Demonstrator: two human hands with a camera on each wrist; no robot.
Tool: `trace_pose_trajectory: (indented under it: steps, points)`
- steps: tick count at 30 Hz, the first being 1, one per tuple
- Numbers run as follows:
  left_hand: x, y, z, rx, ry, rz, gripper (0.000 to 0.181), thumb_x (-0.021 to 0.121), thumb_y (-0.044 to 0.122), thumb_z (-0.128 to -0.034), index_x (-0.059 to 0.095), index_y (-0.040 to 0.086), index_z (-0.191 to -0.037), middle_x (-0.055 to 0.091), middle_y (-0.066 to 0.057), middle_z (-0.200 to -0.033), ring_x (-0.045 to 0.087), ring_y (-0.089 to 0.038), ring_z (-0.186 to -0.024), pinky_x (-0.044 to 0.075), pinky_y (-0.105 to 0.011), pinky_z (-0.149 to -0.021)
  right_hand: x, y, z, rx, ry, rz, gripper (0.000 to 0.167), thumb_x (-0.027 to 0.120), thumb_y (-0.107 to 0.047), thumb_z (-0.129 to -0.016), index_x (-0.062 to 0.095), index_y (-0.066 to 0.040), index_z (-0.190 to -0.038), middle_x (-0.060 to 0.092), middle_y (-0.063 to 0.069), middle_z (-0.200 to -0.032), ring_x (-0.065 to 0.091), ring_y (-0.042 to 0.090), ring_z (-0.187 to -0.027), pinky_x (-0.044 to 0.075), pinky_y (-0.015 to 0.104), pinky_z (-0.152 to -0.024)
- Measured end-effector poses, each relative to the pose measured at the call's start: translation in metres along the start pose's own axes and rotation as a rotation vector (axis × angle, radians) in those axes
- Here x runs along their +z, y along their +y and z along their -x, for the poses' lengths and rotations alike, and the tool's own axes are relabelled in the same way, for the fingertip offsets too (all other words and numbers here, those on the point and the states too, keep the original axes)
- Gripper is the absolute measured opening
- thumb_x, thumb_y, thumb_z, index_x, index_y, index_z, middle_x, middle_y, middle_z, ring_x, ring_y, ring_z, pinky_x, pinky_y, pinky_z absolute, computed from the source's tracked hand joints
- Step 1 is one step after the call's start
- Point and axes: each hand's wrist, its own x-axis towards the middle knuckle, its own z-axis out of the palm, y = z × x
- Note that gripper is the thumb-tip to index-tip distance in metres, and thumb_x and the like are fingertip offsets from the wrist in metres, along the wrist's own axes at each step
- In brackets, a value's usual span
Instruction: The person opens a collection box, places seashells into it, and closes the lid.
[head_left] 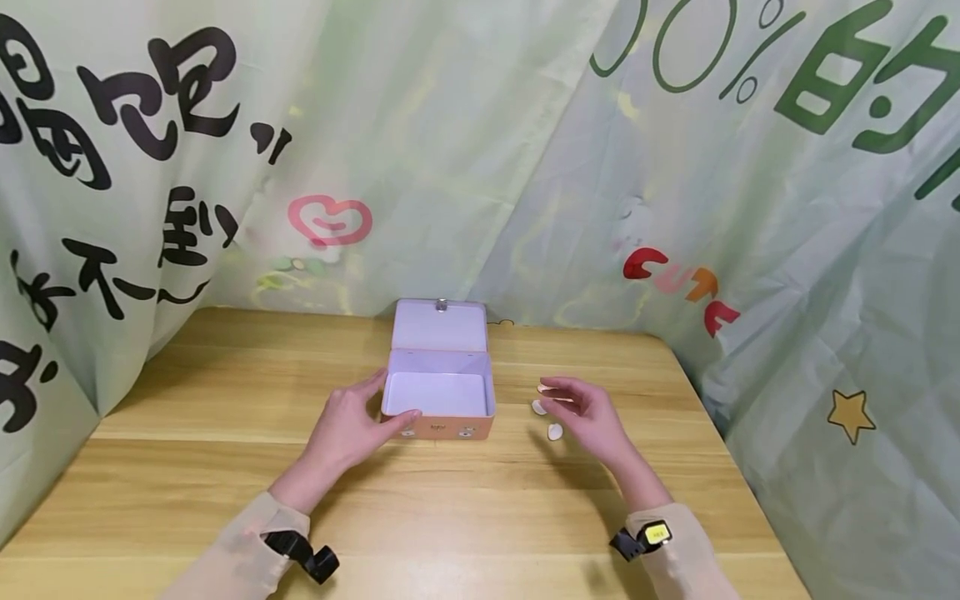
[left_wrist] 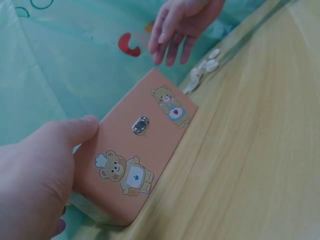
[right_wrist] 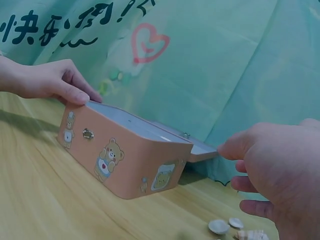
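Note:
An orange tin box [head_left: 435, 428] with bear pictures and a metal clasp stands on the table, its lilac lid [head_left: 440, 327] tipped back. My left hand [head_left: 348, 425] grips the box's left side, thumb on the front rim; the left wrist view shows this hand [left_wrist: 35, 175] close up. To the right of the box, my right hand [head_left: 588, 417] hovers over several white shells [head_left: 555, 432], fingers loosely bent. In the left wrist view the right hand [left_wrist: 187, 22] holds nothing. The right wrist view shows a striped shell [right_wrist: 251, 235] beside a round one [right_wrist: 218, 227].
The wooden table [head_left: 450, 517] ends at the back against a printed curtain [head_left: 450, 167]. More of this cloth hangs along the left and right sides. Behind the box, the lid lies close to the curtain.

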Motion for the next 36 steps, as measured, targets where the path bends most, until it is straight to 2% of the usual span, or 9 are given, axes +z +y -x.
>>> trace_pose_trajectory:
  steps: [4,5,9,12,16,18,22,29,36]
  points:
    - [0.002,-0.001,0.001,-0.001,0.007,-0.003,0.103,0.079,0.071,-0.0834,0.057,-0.007,-0.146,0.057,-0.035,-0.140,0.030,-0.003,-0.044,0.053,-0.036,-0.069,-0.003,0.006,0.005,0.022,0.012,0.028,0.034,0.074,0.000,-0.099,0.067,0.011,-0.131,0.067,0.033,-0.128,0.064,0.050,-0.118,0.055,0.024,-0.096]
    - [0.002,-0.002,0.001,-0.004,0.005,-0.002,0.103,0.079,0.071,-0.0834,0.057,-0.007,-0.147,0.057,-0.034,-0.140,0.029,-0.003,-0.043,0.052,-0.035,-0.065,-0.003,0.007,0.006,0.034,0.017,0.039,0.034,0.074,-0.001,-0.099,0.068,0.010,-0.130,0.068,0.031,-0.128,0.065,0.048,-0.117,0.055,0.024,-0.097]
    - [0.002,-0.002,0.000,-0.012,0.002,-0.002,0.104,0.079,0.072,-0.0825,0.058,-0.007,-0.146,0.066,-0.037,-0.123,0.027,-0.002,-0.040,0.045,-0.031,-0.050,-0.006,0.011,0.012,0.074,0.034,0.108,0.035,0.077,-0.005,-0.097,0.069,0.008,-0.130,0.072,0.026,-0.123,0.070,0.040,-0.113,0.056,0.030,-0.096]
    - [0.001,-0.001,-0.001,-0.016,0.000,-0.008,0.104,0.079,0.073,-0.0819,0.058,-0.007,-0.145,0.071,-0.034,-0.100,0.025,0.000,-0.038,0.040,-0.030,-0.044,-0.008,0.015,0.016,0.086,0.032,0.151,0.038,0.079,-0.004,-0.095,0.069,0.008,-0.130,0.073,0.024,-0.121,0.071,0.038,-0.111,0.057,0.039,-0.096]
    - [-0.001,0.000,-0.002,-0.017,-0.007,-0.017,0.103,0.080,0.072,-0.0818,0.059,-0.007,-0.144,0.071,-0.033,-0.095,0.023,0.000,-0.039,0.039,-0.030,-0.043,-0.008,0.022,0.021,0.036,0.005,0.214,0.039,0.082,-0.001,-0.092,0.069,0.008,-0.128,0.072,0.023,-0.123,0.069,0.040,-0.111,0.057,0.051,-0.097]
    - [-0.001,0.001,-0.002,-0.014,-0.012,-0.017,0.102,0.080,0.071,-0.0820,0.059,-0.008,-0.144,0.070,-0.037,-0.110,0.023,0.000,-0.039,0.039,-0.030,-0.043,-0.007,0.025,0.023,-0.004,-0.002,0.247,0.040,0.083,0.000,-0.091,0.070,0.008,-0.127,0.072,0.023,-0.123,0.069,0.040,-0.110,0.057,0.055,-0.095]
    - [-0.001,-0.002,0.001,-0.009,-0.025,-0.017,0.101,0.081,0.069,-0.0827,0.059,-0.009,-0.143,0.064,-0.038,-0.126,0.023,0.000,-0.039,0.039,-0.030,-0.044,-0.004,0.028,0.028,-0.045,-0.009,0.283,0.041,0.085,0.001,-0.088,0.070,0.008,-0.126,0.071,0.022,-0.122,0.069,0.040,-0.107,0.057,0.057,-0.093]
    - [-0.001,-0.003,0.004,-0.018,-0.021,-0.018,0.100,0.082,0.069,-0.0819,0.060,-0.008,-0.142,0.059,-0.036,-0.135,0.028,-0.003,-0.041,0.039,-0.030,-0.044,-0.002,0.031,0.031,-0.018,-0.041,0.313,0.048,0.085,0.005,-0.085,0.069,0.009,-0.130,0.070,0.022,-0.124,0.070,0.036,-0.104,0.058,0.054,-0.092]
    - [0.000,-0.002,0.000,-0.011,-0.021,-0.006,0.101,0.081,0.070,-0.0819,0.060,-0.009,-0.141,0.060,-0.033,-0.137,0.024,0.001,-0.035,0.039,-0.028,-0.040,-0.003,0.033,0.031,-0.006,-0.083,0.396,0.041,0.081,0.011,-0.087,0.070,0.008,-0.126,0.071,0.017,-0.116,0.070,0.024,-0.090,0.060,0.039,-0.082]
